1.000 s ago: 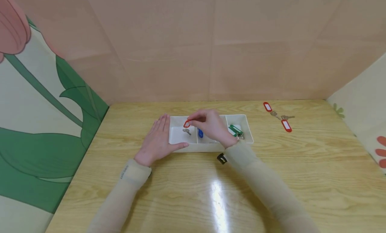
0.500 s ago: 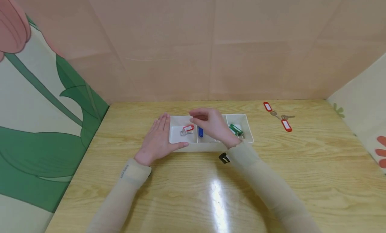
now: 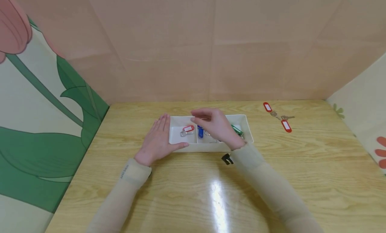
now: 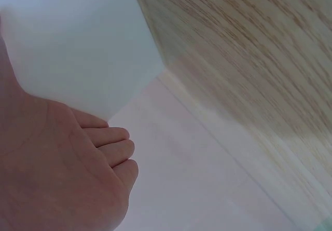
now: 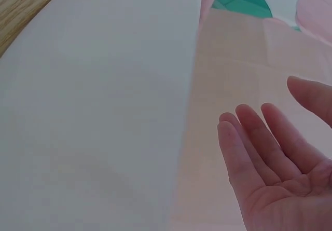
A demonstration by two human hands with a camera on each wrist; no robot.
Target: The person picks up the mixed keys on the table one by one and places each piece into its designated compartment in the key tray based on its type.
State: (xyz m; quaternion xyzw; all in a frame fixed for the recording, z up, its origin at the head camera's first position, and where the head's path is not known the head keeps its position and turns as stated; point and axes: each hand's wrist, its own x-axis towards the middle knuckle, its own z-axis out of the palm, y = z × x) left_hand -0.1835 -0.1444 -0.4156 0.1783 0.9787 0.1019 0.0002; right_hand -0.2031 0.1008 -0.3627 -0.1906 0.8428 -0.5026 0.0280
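Right of the right hand, the nearer one, the far red tag and near red tag slant from far left to near right beside two keys on the counter. It hovers empty, thumb and fingers parted, over the tray; the green tag and right wall stand between. The left hand rests, fingers straight, against the left end.

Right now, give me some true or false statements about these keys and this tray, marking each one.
1. The left hand touches the white tray. True.
2. Both hands grip keys. False: the right hand holds nothing.
3. A red-tagged key lies in the left compartment. True.
4. The left compartment also holds green. False: the green tag lies in the right compartment.
5. Every red tag is inside the tray. False: two red tags lie on the table.
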